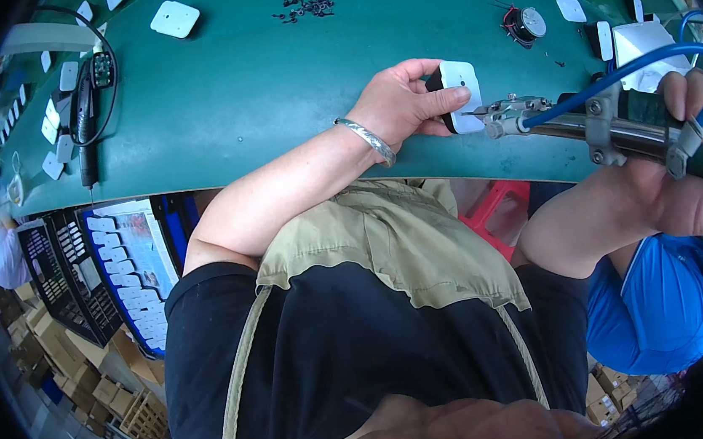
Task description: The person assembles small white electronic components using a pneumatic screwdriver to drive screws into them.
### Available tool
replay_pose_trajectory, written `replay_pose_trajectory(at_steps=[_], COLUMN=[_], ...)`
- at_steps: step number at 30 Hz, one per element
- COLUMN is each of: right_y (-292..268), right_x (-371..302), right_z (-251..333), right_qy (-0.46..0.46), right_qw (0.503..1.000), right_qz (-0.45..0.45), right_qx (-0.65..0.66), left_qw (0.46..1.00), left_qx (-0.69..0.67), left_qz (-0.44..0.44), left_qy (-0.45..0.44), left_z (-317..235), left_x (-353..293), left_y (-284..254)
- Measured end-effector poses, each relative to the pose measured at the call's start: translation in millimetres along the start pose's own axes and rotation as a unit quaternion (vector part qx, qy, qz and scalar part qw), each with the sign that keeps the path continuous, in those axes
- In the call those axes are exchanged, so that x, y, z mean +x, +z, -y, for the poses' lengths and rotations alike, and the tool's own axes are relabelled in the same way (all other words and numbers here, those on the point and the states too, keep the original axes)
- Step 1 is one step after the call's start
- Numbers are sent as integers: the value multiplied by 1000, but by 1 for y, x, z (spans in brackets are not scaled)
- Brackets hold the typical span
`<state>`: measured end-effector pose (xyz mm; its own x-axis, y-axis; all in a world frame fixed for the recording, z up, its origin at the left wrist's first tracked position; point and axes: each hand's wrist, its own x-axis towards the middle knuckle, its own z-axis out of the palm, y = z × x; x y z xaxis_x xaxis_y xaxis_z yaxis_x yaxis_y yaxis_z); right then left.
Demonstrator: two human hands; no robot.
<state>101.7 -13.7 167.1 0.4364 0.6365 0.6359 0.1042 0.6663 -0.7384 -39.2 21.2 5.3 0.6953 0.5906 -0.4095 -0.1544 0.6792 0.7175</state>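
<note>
My left hand [398, 101] pinches a small rounded part with a white face and black sides [458, 78], holding it up on edge above the green table, thumb across the white face. A silver bracelet [367, 139] is on that wrist. My right hand [662, 189] is wrapped round a metal-barrelled pneumatic dispensing gun [558, 122] fed by a blue hose [649, 55]. Its thin nozzle tip points left and reaches the white face, close to my thumb; whether it touches cannot be made out.
Loose small black parts [307, 1] lie at the far middle of the green table [270, 75]. A white-topped part [175, 19] sits left of them; a round speaker-like part [526, 24] is at right. An electric screwdriver [84, 118] lies left. A person in blue [656, 309] is at right.
</note>
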Motion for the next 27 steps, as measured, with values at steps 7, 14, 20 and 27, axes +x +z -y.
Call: replay_pose_trajectory(at_steps=[7,14,20,27], right_y=[-59,-72,-83,-49], right_x=[31,1,-4,20], right_z=[-4,29,18,-37], right_qy=[100,41,69,123], right_qw=[956,968,971,929], right_qz=[169,138,118,149], right_qx=[219,205,199,316], left_qw=[997,993,959,782], left_qx=[32,26,126,494], left_qz=[-7,-60,-114,-293], left_qy=[73,101,226,241], left_z=[0,-22,-85,-160], left_x=[10,23,70,198], left_y=[-19,-41,-61,-86])
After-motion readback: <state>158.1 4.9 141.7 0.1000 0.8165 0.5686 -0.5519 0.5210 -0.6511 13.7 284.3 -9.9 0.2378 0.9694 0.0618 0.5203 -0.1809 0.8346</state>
